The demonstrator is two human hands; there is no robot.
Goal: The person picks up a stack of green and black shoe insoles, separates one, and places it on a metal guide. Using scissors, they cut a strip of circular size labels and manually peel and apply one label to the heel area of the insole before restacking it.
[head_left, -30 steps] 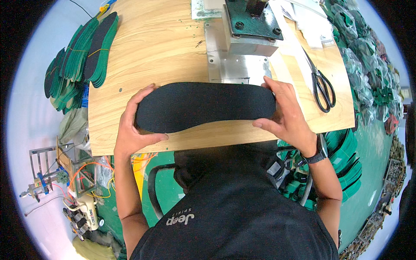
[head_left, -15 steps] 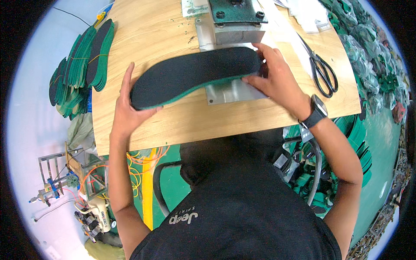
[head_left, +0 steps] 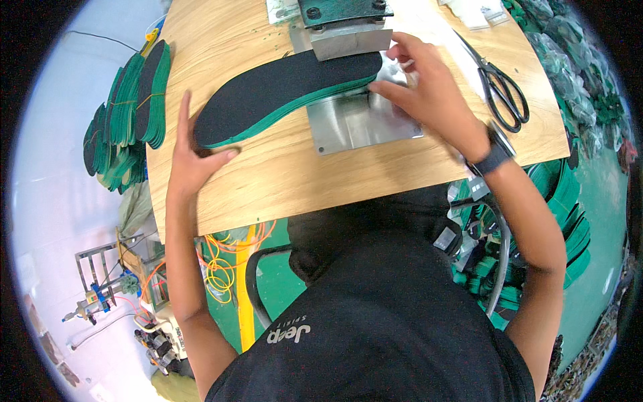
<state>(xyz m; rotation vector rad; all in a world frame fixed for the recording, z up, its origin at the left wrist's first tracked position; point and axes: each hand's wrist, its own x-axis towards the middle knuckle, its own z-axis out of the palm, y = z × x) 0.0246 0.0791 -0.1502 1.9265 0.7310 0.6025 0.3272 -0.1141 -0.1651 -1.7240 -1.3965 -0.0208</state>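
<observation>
A stack of insoles, black on top with green edges, lies crosswise over a shiny metal plate. Its far edge is partly covered by the metal block of a bench device. At the wide left end, my left hand is open, thumb and fingers spread around the end. My right hand is beside the narrow right end, fingers apart, its thumb close to the near edge. Whether either hand still touches the stack is hard to tell.
Black-handled scissors lie on the wooden table at right. Banded bundles of green and black insoles stand at the left edge. Plastic-wrapped green goods pile up beyond the right edge. Hoses hang below.
The insole stack has moved away from me, its far edge now behind the metal block. Both hands, closed around its ends before, have loosened and spread.
</observation>
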